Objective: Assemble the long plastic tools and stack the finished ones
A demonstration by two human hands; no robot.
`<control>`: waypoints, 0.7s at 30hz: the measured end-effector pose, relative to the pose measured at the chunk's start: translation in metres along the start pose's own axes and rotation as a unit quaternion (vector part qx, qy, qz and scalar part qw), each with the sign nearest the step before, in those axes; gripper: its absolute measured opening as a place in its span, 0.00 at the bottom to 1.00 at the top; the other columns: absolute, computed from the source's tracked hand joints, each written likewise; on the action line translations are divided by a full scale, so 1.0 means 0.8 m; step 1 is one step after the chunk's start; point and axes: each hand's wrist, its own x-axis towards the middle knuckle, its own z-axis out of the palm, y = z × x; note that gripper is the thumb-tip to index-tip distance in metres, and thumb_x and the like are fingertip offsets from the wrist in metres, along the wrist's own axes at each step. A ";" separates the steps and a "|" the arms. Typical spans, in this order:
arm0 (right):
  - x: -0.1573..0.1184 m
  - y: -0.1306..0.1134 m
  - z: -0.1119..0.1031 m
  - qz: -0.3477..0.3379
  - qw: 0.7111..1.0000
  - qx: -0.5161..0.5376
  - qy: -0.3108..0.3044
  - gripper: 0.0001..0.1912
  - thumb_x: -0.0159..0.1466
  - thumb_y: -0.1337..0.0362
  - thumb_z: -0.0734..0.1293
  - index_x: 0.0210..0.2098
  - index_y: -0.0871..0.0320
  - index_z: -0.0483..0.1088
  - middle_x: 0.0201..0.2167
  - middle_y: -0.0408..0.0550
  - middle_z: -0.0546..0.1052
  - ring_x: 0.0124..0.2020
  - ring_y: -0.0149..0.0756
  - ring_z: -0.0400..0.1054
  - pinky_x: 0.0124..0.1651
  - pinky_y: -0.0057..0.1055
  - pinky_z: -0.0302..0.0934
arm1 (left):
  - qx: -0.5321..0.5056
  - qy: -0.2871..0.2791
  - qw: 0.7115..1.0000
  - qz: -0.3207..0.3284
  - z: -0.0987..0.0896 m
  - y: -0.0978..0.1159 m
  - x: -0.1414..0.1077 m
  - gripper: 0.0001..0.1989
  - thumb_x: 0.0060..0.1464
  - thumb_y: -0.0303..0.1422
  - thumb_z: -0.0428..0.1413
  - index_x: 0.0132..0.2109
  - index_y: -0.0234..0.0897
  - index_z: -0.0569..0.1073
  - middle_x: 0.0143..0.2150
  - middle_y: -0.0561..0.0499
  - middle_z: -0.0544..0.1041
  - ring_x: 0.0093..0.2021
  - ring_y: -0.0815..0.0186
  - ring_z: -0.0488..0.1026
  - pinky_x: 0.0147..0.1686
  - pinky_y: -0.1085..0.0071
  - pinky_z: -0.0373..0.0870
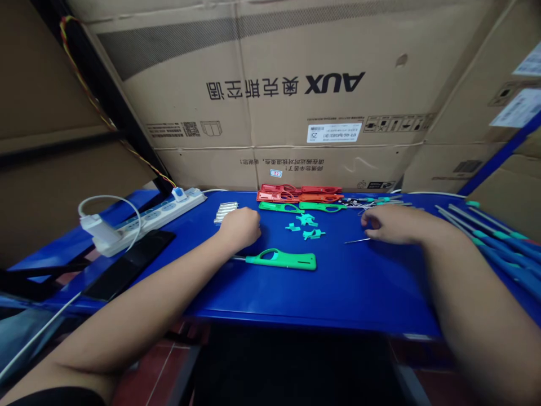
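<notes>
My left hand (242, 228) is closed in a fist beside a row of silver cylinders (226, 211); its fingertips are hidden, so what it holds cannot be seen. Below it lies a green lighter (287, 260) with a dark nozzle, partly behind my wrist. On the right, my right hand (386, 224) is curled, and a thin metal tool (357, 241) sticks out from under its fingers. Several small turquoise plastic pieces (313, 233) lie between the hands. Behind them are green lighter casing halves (281, 207) and red ones (279, 195). Thin wires (359, 203) lie near my right fingertips.
Long metal rods with blue handles (507, 254) lie at the right of the blue table (338, 304). A white power strip (156, 217) with plugs and a black phone (129, 265) are at the left. Cardboard (274, 113) stands along the back edge.
</notes>
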 end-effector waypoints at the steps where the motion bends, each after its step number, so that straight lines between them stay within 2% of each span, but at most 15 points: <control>1: -0.001 -0.002 -0.001 -0.003 1.000 -0.004 0.009 0.13 0.59 0.61 0.65 0.42 0.56 0.76 0.38 0.50 0.79 0.38 0.43 0.72 0.37 0.33 0.58 | 0.000 -0.001 1.000 -0.003 0.001 0.001 0.001 0.16 0.54 0.31 0.50 0.42 0.31 0.81 0.42 0.33 0.81 0.43 0.46 0.79 0.38 0.61 0.75; 9: -0.002 -0.030 -0.003 -0.029 0.993 -0.035 0.108 0.13 0.62 0.56 0.62 0.39 0.53 0.76 0.38 0.49 0.79 0.35 0.43 0.71 0.31 0.34 0.54 | -0.001 -0.014 1.000 0.000 0.001 0.000 0.004 0.16 0.53 0.30 0.51 0.42 0.30 0.81 0.43 0.33 0.81 0.44 0.46 0.79 0.40 0.60 0.75; 13: -0.004 -0.044 -0.002 -0.068 0.986 -0.024 0.147 0.14 0.64 0.56 0.61 0.39 0.54 0.76 0.39 0.50 0.79 0.37 0.43 0.71 0.34 0.35 0.56 | -0.013 -0.035 0.999 -0.001 -0.002 -0.007 0.003 0.14 0.51 0.30 0.53 0.40 0.31 0.81 0.41 0.34 0.81 0.42 0.48 0.79 0.38 0.63 0.74; 18: -0.001 -0.052 0.001 -0.117 0.980 0.001 0.158 0.15 0.65 0.55 0.61 0.40 0.56 0.76 0.40 0.52 0.80 0.39 0.45 0.71 0.37 0.37 0.59 | -0.057 -0.041 0.998 -0.003 -0.001 -0.022 0.003 0.11 0.46 0.30 0.57 0.36 0.32 0.82 0.37 0.36 0.81 0.40 0.49 0.79 0.37 0.64 0.72; 21: 0.000 -0.069 0.006 -0.152 0.966 0.047 0.203 0.14 0.65 0.57 0.63 0.42 0.57 0.76 0.39 0.52 0.80 0.40 0.43 0.72 0.40 0.36 0.62 | -0.117 -0.049 0.991 0.028 0.000 -0.023 0.003 0.10 0.46 0.33 0.58 0.35 0.36 0.82 0.35 0.44 0.82 0.39 0.56 0.79 0.38 0.69 0.71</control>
